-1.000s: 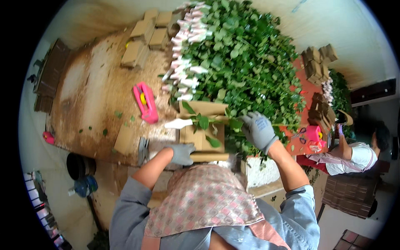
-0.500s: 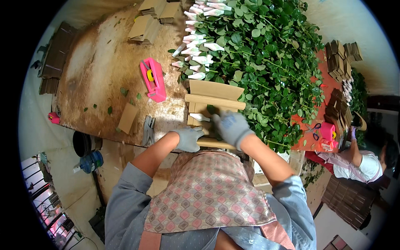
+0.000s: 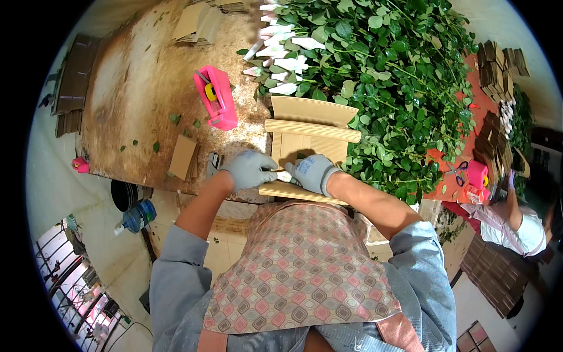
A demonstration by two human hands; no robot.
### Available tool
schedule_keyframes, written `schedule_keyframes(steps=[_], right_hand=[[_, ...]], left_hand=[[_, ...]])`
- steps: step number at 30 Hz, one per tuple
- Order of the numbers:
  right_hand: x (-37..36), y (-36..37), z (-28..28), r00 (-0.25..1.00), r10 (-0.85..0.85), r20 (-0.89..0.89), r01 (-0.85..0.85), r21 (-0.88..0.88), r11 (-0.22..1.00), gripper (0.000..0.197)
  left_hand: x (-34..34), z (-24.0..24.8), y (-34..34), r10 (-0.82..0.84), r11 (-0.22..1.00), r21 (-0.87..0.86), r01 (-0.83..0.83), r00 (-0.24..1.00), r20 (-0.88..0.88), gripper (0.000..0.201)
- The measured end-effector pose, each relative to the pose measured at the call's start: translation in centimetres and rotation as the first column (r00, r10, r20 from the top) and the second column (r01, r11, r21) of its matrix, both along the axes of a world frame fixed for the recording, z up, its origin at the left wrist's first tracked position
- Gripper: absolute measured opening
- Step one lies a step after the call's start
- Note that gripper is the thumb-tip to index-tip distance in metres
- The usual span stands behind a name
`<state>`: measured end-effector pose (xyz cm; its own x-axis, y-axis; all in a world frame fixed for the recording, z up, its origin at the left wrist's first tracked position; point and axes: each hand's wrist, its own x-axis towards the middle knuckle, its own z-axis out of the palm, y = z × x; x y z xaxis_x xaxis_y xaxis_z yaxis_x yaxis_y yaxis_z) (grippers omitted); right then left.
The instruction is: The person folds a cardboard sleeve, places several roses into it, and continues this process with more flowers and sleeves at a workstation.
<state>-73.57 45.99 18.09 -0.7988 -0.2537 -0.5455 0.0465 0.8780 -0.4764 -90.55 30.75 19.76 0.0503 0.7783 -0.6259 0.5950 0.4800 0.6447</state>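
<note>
Head view, left hand: the gloved left hand [image 3: 251, 170] curls inward, thumb and forefinger drawn close at the tip of the sleeved bud; whether they pinch it cannot be told.
Head view, right hand: the gloved right hand [image 3: 314, 173] bends over the bud's other end, fingers pointing toward the left fingertips; their grip is hidden.
White-sleeved rose bud: the bud [image 3: 284, 176] lies between the two sets of fingertips, over the cardboard wrapper; probably light, soft and easily bruised, best held lightly by the sleeve or the stem below it.
Cardboard wrapper: the open sheet [image 3: 325, 146] spreads under and beyond the right fingers; likely light, springy and stiff along its ridged strips [image 3: 314, 130], best taken by the edges.
Rose stems: a leafy heap [image 3: 399, 100] beyond the right fingers; leaves probably tear easily.
Tape dispenser: a pink body [image 3: 218, 100] beyond and left of the left fingers.
Cardboard pieces: a small stack [image 3: 183, 155] left of the left fingers.
</note>
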Motion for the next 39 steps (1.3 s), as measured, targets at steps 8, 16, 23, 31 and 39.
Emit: schedule_keyframes(steps=[8,16,23,31,39], right_hand=[[-0.1,0.2,1.0,0.996,-0.082,0.043,0.083,-0.015,0.996,0.042],[0.4,-0.3,-1.0,0.984,-0.170,-0.053,0.167,-0.063,0.984,0.038],[-0.1,-0.3,1.6,0.998,-0.050,0.049,0.049,0.018,0.999,0.039],[0.1,-0.5,1.1,0.997,-0.062,-0.046,0.064,0.023,0.998,0.032],[-7.6,15.2,9.8,0.427,-0.460,-0.778,0.704,-0.033,0.709,0.017]], left_hand=[[1.3,-3.0,-0.4,-0.187,0.967,0.117,0.228,0.940,-0.286,0.019],[-4.0,-0.7,-3.4,-0.365,0.931,-0.191,0.312,0.813,-0.454,0.028],[-0.9,6.3,-2.4,-0.179,0.981,0.040,0.191,0.962,-0.209,0.042],[4.8,2.1,-1.3,-0.267,0.962,0.043,0.270,0.961,-0.076,0.063],[5.5,2.8,-1.7,-0.195,0.974,0.102,0.202,0.977,-0.082,0.046]])
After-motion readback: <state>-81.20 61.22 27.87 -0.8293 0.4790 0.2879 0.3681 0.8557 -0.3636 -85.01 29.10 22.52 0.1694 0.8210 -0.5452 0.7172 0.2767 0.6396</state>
